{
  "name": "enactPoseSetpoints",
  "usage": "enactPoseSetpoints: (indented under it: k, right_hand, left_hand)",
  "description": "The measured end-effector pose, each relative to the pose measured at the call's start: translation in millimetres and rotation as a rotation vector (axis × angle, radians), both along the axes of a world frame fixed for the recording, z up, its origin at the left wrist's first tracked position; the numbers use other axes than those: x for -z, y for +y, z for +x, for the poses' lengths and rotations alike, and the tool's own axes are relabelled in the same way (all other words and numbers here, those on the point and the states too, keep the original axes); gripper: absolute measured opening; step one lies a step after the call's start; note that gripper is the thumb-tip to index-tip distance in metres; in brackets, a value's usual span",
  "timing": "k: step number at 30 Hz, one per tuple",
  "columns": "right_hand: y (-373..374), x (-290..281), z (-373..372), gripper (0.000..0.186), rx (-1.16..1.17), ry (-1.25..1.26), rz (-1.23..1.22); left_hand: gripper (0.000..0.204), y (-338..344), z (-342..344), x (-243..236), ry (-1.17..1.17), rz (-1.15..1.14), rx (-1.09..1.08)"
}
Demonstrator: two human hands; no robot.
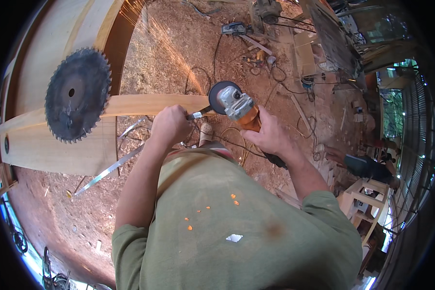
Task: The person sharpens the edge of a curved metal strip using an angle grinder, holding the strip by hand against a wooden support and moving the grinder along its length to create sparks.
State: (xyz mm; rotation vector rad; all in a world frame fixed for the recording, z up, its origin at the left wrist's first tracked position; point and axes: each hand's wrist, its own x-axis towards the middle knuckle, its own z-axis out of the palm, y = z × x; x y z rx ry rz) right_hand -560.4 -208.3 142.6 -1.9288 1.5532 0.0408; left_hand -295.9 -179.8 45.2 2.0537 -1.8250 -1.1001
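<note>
While right hand (270, 133) gripped grinder (241, 107), left hand (171, 126) clenched dark bar (197, 115), long axis rightward to disc (214, 97), near right end of beam (147, 104).

own hands (171, 126) (271, 134): 2 | held grinder (236, 103): 1 | held bar (204, 111): 1 | large toothed disc (78, 99): 1

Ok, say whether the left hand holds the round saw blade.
No, the saw blade lies on wooden boards, apart from the left hand.
</note>
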Motion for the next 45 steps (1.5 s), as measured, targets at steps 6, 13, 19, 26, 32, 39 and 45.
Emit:
enactPoseSetpoints:
  k: [6, 13, 19, 26, 32, 39, 45]
  right_hand:
    - [0, 0, 1, 0.059, 0.008, -0.018, -0.005]
    - [1, 5, -1, 0.063, 0.02, -0.094, -0.028]
    - [2, 7, -1, 0.062, 0.032, -0.078, -0.018]
    - [2, 1, 1, 0.06, 0.045, -0.023, 0.05]
    - [3, -5, 4, 0.059, 0.001, 0.091, 0.046]
    - [3, 9, -6, 0.06, 0.044, -0.122, -0.057]
    - [5, 2, -3, 0.062, 0.041, 0.011, 0.055]
  left_hand:
    - [0.018, 0, -1, -2, -0.017, 0.02, -0.006]
    - [0.018, 1, 0, 3, 0.014, -0.038, -0.022]
    - [0.018, 1, -1, 0, 0.028, -0.04, -0.03]
    - [0.018, 1, -1, 2, 0.033, -0.022, -0.04]
    - [0.018, 2, -1, 5, 0.044, -0.036, -0.038]
    - [0.017, 1, 0, 5, 0.053, -0.046, -0.045]
    - [0.016, 3, -2, 2, 0.069, -0.029, -0.071]
